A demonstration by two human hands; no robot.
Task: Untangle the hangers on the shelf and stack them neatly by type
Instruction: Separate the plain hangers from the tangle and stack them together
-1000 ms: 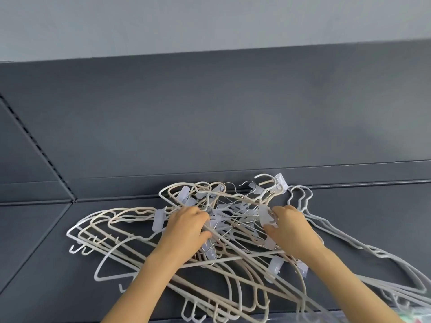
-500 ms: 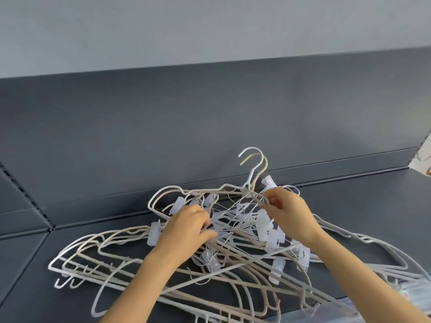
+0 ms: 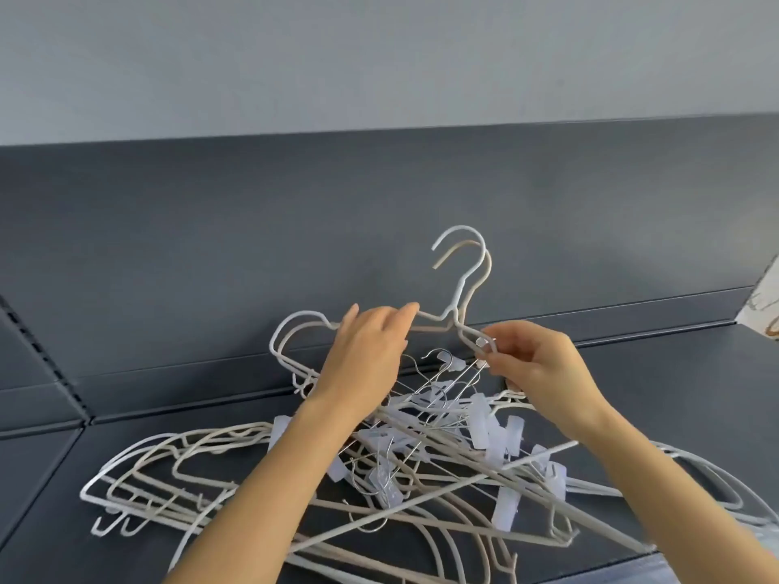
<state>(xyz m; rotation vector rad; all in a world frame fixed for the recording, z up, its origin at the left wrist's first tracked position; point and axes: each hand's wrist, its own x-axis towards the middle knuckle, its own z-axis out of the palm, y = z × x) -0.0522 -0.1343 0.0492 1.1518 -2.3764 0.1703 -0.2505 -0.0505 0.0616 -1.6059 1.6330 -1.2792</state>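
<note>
The sorting has barely begun. Nearly all the hangers lie in one tangle (image 3: 379,491) on the dark shelf (image 3: 674,394), and no separate stack by type shows anywhere around it. Only one raised pair (image 3: 463,288) of slim hangers, one white and one beige, stands lifted at the tangle's far side, with its hooks upright above the tangle.

The left hand (image 3: 362,356) has its fingers curled over the pair's left shoulder wires, just above the tangle. The right hand (image 3: 535,368) pinches the right shoulder wires close beside the neck, also above the tangle, so both hands hold the same pair. The pair's lower ends run down into the tangle behind the hands (whether it is free cannot be told).

At the tangle's middle, directly under the hands, the wire clip hangers (image 3: 484,419) with pale translucent clips cross one another and the slim ones. At the tangle's left edge several slim hangers lie roughly nested, which may ease stacking. What is left, by my reckoning, is freeing this pair, drawing out the clip hangers, and building a stack for each type.
</note>
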